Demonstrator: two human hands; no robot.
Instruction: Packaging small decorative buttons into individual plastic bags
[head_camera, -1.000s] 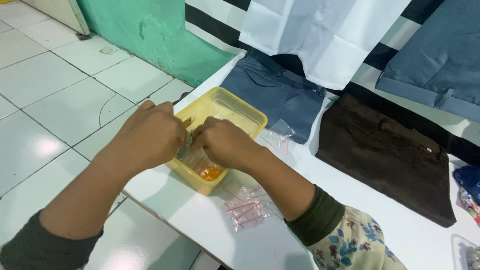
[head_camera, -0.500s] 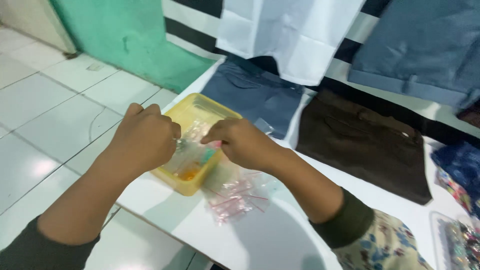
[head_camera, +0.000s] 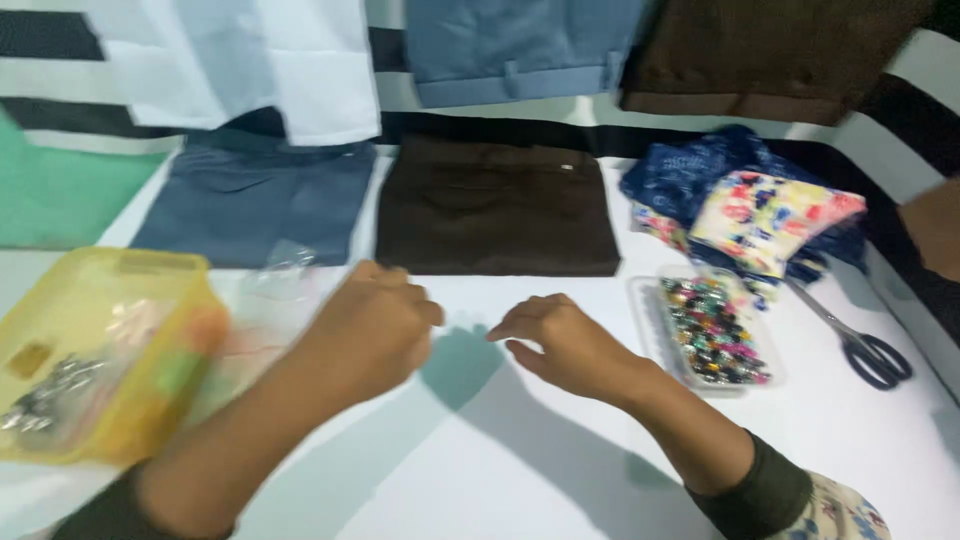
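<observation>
1. your left hand hangs over the white table, loosely curled with the knuckles up. it's blurred, so i can't tell if anything small is pinched in it.
2. your right hand is just beside the left one with a gap between them. fingers half bent and pointing toward the left hand, palm down, nothing in it that i can see.
3. the yellow plastic box sits out past your left forearm on the outer side, near the table edge. there's a small heap of metal bits in its near corner, plus something orange and green that's too blurry to name.
4. a few clear little plastic bags lie between the box and your left hand, just beside the knuckles. can't tell whether you're touching them.
5. on the outer side of your right hand, close to the wrist, is a clear tray of colourful beads.
6. further out the same way lie black-handled scissors, well apart from the hand.
7. beyond your fingers, folded brown trousers lie straight ahead, a folded blue-grey pair is past the left hand, and a pile of floral fabric is past the bead tray.
</observation>
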